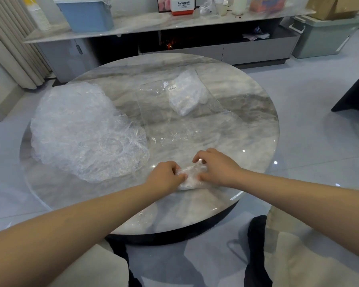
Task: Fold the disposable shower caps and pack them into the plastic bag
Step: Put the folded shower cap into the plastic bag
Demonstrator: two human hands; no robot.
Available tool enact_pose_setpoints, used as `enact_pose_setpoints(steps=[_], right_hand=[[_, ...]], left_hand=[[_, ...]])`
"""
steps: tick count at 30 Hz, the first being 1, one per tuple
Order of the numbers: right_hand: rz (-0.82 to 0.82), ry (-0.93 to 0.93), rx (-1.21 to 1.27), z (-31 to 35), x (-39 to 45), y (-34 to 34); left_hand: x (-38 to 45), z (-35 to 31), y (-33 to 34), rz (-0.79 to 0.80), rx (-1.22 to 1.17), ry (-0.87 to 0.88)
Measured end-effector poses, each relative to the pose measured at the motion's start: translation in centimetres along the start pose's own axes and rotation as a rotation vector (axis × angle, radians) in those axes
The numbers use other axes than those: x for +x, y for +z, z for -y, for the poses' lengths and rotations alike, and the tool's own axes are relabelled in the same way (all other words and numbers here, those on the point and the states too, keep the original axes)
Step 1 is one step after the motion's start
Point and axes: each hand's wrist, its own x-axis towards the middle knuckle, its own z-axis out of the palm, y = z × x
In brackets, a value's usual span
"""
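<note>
A small folded clear shower cap [192, 177] lies near the front of the round marble table [247, 125]. My left hand [166, 176] pinches its left side with curled fingers. My right hand [215, 167] grips its right side, fingers arched over the top. A big loose heap of unfolded shower caps [83, 131] sits on the table's left. A flat clear plastic bag [187, 119] lies in the middle, with several folded caps [186, 94] inside its far end.
Behind the table runs a low marble-topped cabinet [153, 25] bearing a blue bin [87, 13] and bottles. A green storage box [321, 36] stands on the floor at the right. A dark piece of furniture [354, 94] is at the right edge.
</note>
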Motion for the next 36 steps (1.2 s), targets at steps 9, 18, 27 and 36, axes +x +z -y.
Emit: enact_pose_setpoints(steps=[9,18,27,36], right_hand=[[0.243,0.001,0.386,1.6,0.9,-4.6],[0.094,0.183,0.717,1.6,4.1,-6.4],[-0.030,0.397,0.449,0.0,7.2,-7.2],[0.043,0.478,0.932,0.7,8.6,-5.0]], left_hand=[[1.0,-2.4,-3.4,0.110,-0.372,0.082],[3.9,-3.5,-4.8,-0.036,-0.501,0.079],[7.9,-0.4,-4.8,-0.283,0.487,0.215],[10.2,-0.7,-4.1,-0.250,0.798,0.155]])
